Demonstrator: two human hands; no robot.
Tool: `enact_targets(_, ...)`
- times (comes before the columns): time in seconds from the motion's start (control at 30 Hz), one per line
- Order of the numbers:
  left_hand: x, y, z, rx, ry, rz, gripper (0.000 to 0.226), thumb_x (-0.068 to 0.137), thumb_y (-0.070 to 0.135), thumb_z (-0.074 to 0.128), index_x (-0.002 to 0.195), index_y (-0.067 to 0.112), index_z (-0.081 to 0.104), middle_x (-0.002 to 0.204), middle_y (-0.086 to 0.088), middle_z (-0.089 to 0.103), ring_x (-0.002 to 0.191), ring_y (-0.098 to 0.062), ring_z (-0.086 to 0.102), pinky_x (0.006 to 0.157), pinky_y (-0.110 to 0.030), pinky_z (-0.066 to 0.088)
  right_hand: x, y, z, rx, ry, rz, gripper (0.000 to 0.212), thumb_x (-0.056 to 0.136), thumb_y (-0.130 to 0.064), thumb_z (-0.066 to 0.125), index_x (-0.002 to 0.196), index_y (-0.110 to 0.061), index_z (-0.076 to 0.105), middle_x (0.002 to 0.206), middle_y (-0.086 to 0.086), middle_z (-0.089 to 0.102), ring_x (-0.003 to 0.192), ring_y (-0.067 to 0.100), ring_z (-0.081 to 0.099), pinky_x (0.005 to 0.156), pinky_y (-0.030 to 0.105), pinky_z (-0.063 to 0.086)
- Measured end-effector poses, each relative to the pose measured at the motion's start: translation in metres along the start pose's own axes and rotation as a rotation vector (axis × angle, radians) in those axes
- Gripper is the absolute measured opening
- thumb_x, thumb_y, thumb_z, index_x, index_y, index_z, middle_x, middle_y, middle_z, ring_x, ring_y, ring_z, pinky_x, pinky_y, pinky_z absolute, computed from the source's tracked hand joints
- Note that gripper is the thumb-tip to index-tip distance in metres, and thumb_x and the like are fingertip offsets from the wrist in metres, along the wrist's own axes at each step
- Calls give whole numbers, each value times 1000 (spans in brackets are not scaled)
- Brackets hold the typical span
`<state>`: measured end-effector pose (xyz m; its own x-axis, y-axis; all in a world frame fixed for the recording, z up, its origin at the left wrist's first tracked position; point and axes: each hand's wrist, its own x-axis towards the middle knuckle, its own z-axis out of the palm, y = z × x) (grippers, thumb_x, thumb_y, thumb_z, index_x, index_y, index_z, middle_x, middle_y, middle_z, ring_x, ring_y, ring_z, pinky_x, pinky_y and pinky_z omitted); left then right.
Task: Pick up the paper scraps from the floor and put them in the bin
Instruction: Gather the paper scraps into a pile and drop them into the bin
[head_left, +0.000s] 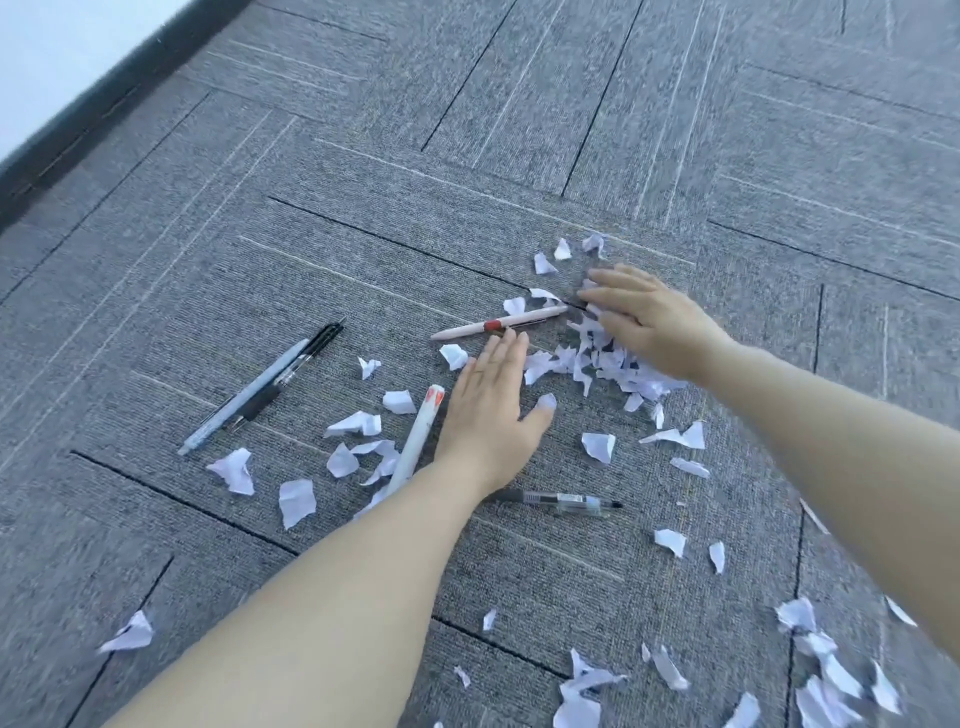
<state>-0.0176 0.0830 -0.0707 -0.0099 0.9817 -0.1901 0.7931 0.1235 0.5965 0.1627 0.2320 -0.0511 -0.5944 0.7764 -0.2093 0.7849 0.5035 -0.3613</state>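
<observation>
Your left hand (488, 410) lies flat, fingers straight and together, on the grey carpet floor (363, 218), and your right hand (644, 317) is likewise spread flat, its fingers over the far edge of a heap of paper scraps (597, 364) gathered between the two hands. More scraps lie scattered around, and pens lie among them: a pink pen (498, 325) just beyond your left fingertips and a white pen (415, 436) beside your left wrist.
</observation>
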Motion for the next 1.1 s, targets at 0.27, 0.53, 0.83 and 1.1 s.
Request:
enact_targets(0.27,16,24,4,-35,-98,114,65,97,35,36,151,24,2,159,7,0,144,-7,-5,117,-32,-7,-140,-30,42,310,200,40,44,95,-47,41,136,-36,50,148,-19,37,139,3,30,113,43,27)
enact_targets(0.53,-19,65,31,-477,-166,194,44,96,9,41,138,21,47,146,5,41,134,-2,31,114,-25,23,-130,4,36,285,186,200,61,89,-63,30,142,-35,44,156,-13,29,148,12,6,120,47,7)
enact_targets(0.83,-45,103,51,-135,-406,278,57,96,12,38,150,13,18,157,1,16,143,-8,7,114,-21,5,-216,-5,67,409,323,84,18,91,-16,59,105,-13,70,133,-15,51,133,8,42,110,37,37)
enact_targets(1.1,-98,130,76,-55,-226,360,55,98,32,37,150,23,19,157,8,11,144,-7,0,119,-34,7,-271,12,61,384,528,397,28,92,-40,48,113,-28,62,140,-9,49,137,15,35,112,46,27)
